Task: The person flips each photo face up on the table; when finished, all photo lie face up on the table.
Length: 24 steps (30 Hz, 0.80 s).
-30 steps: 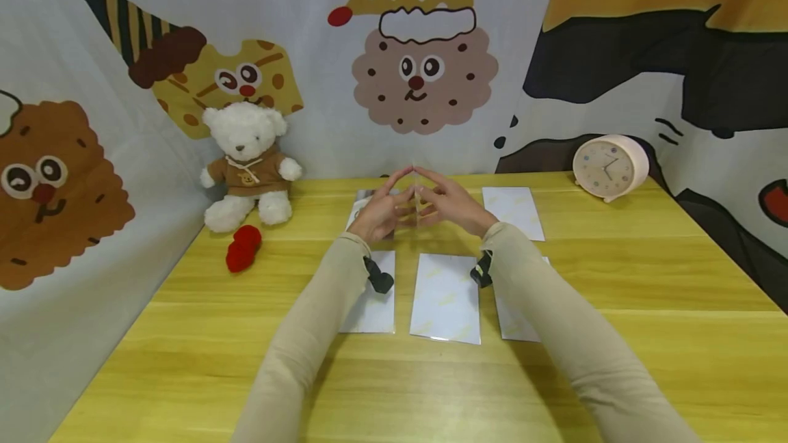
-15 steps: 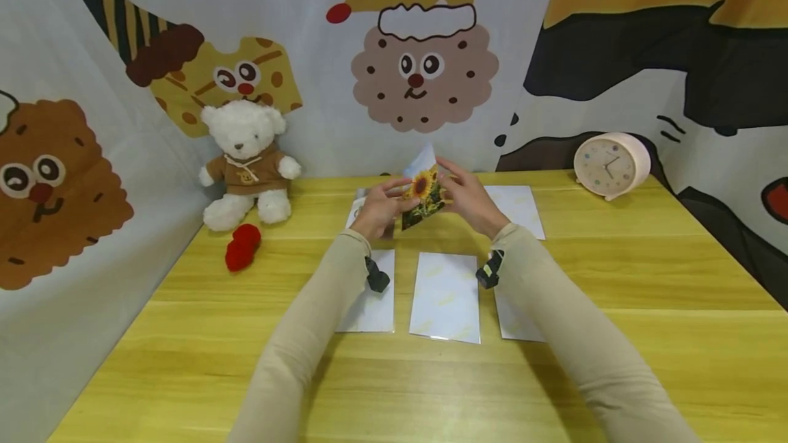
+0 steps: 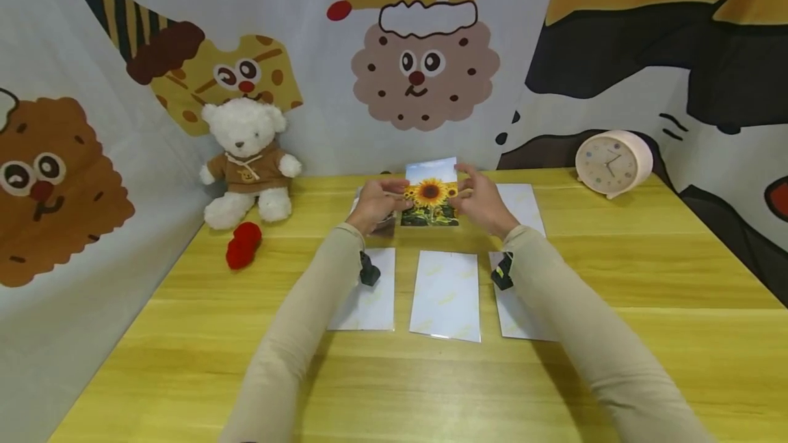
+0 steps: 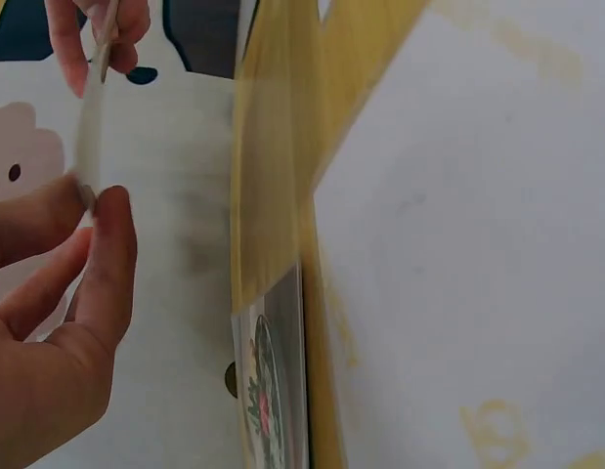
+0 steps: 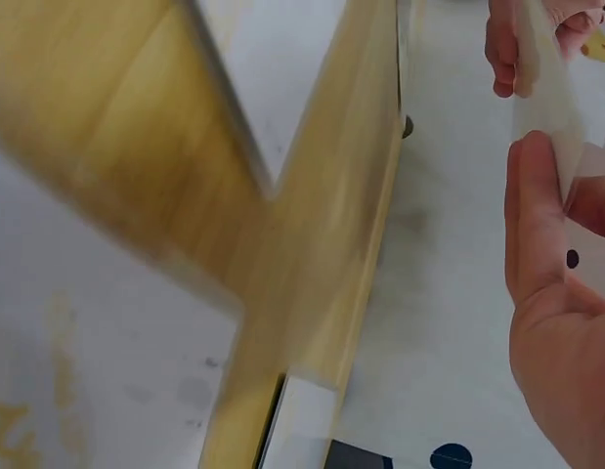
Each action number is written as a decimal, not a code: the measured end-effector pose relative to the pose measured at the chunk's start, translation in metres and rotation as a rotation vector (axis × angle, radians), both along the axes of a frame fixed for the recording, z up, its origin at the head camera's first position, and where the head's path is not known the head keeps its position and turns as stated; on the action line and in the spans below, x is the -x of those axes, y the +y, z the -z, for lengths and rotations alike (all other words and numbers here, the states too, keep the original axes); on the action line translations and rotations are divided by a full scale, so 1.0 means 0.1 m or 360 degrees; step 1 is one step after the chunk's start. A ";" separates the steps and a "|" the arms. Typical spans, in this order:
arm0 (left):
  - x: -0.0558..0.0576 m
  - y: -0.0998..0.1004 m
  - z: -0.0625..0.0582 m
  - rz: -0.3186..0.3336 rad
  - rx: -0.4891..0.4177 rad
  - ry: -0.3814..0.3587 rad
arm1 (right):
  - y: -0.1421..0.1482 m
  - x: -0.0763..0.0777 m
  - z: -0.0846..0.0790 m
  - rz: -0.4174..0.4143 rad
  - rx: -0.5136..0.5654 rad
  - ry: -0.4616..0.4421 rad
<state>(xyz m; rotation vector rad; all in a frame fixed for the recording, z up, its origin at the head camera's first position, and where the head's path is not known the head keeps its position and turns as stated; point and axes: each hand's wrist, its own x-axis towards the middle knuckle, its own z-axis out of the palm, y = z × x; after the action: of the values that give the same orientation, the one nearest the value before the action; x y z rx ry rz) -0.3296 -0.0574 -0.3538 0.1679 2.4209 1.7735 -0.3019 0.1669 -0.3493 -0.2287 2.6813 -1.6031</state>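
Observation:
A sunflower photo card [image 3: 430, 194] is held up over the back of the table, its picture side toward the head camera. My left hand [image 3: 373, 205] pinches its left edge between thumb and fingers. On the opposite edge my right hand [image 3: 483, 201] pinches it the same way. The left wrist view shows the card [image 4: 91, 137] edge-on, with the left hand [image 4: 63, 322] gripping its near end. Likewise, the right wrist view has the right hand [image 5: 551, 264] holding the card [image 5: 544, 107]. Partly behind the left hand lies another picture card [image 3: 384, 224], face up.
Three white-backed cards lie in a front row: left [image 3: 369, 299], middle [image 3: 444, 296] and right [image 3: 520, 310]. Another white-backed card [image 3: 523, 202] is at the back right. A white teddy bear [image 3: 246, 163], a red plush piece [image 3: 243, 246] and a pink clock [image 3: 612, 164] stand around the table.
The card was edge-on between my hands, then turned until its sunflower side faces the head camera. My right hand has shifted right, widening the space between the hands.

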 end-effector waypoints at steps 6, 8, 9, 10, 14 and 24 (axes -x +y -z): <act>0.05 0.06 0.01 0.0070 0.0066 -0.0001 | 0.07 0.06 0.06 0.0039 -0.0209 0.0007; 0.07 0.07 0.03 0.0062 0.0131 -0.0005 | 0.07 0.08 0.08 0.0028 -0.0288 0.0003; 0.09 0.08 0.05 0.0053 0.0166 -0.0008 | 0.07 0.09 0.09 0.0024 -0.0330 -0.0004; 0.11 0.07 0.07 0.0050 0.0206 -0.0001 | 0.06 0.10 0.10 0.0022 -0.0367 -0.0013; 0.13 0.08 0.11 0.0037 0.0402 0.0064 | -0.01 0.13 0.12 0.0024 -0.0461 -0.0075; 0.12 0.12 0.09 0.0062 0.1005 0.0220 | -0.14 0.24 0.19 -0.0054 -0.0691 -0.0147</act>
<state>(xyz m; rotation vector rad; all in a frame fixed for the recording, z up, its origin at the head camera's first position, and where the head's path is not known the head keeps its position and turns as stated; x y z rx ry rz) -0.3417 -0.0453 -0.3632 0.2668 2.9079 0.9312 -0.3255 0.1533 -0.3683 -0.1845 2.8423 -0.9583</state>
